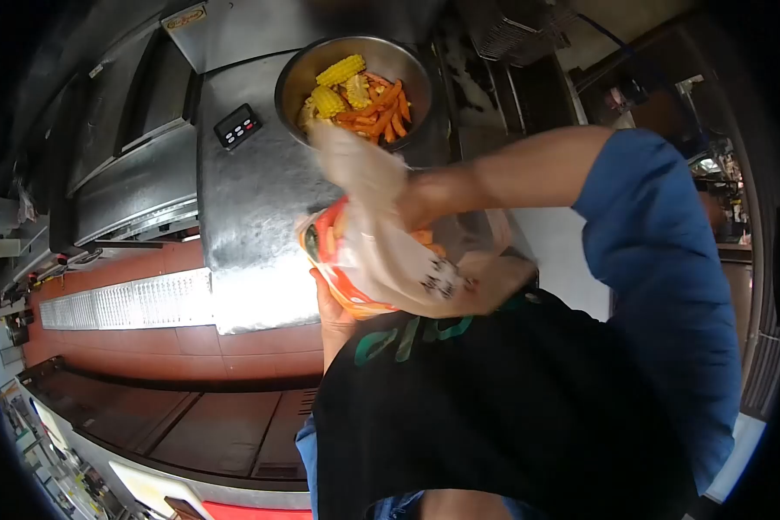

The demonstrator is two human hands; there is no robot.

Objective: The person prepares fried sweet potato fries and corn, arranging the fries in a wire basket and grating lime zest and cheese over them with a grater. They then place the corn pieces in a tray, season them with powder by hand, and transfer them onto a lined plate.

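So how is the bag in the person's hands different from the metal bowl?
The bag is soft and creased, pale with red-orange patches and dark writing; the bowl is stiff, round and shiny. The bag is held, with the left hand at its lower side, while the bowl rests on the steel counter. The bowl openly shows corn and orange strips; the bag mostly hides its inside.

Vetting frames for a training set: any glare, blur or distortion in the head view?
Head view: strong glare on the steel counter's near end; motion blur on the bag and right hand; heavy fisheye bending, black corners; corn fairly sharp.
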